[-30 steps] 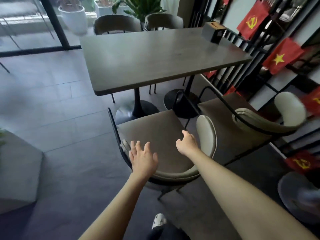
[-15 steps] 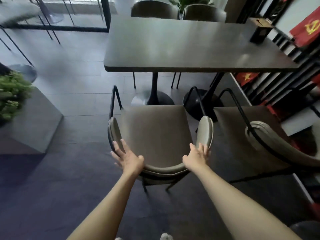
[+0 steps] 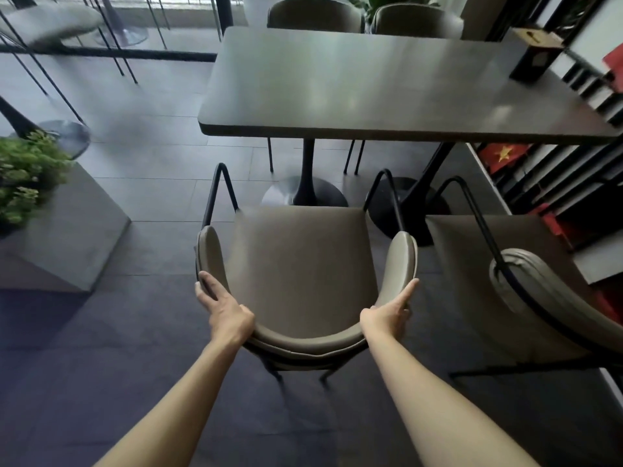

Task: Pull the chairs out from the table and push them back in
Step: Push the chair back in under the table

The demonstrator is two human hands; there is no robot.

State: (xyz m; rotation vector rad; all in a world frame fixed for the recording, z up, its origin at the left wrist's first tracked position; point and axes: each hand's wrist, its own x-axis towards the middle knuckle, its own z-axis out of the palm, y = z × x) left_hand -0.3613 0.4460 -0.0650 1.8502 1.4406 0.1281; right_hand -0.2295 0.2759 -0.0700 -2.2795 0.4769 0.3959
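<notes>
The chair (image 3: 303,271) stands clear of the table (image 3: 387,89). Its curved backrest is gripped by the left hand (image 3: 226,315) and right hand (image 3: 387,318). Even, straight pushing is advised.

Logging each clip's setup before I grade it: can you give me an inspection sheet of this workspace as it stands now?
Surface: dark rectangular table on pedestal bases, top bare except one item.
Job's things: near chair pulled clear of the table edge, seat fully exposed; second chair to its right also out; two far chairs tucked against the opposite side.
Clutter: dark box at the table's far right corner.
Grippers: left hand and right hand each on the near chair's curved backrest, fingers along its outer sides.
Cables: nothing seen.
Surroundings: grey tiled floor, planter at left, shelving with red flags at right.
</notes>
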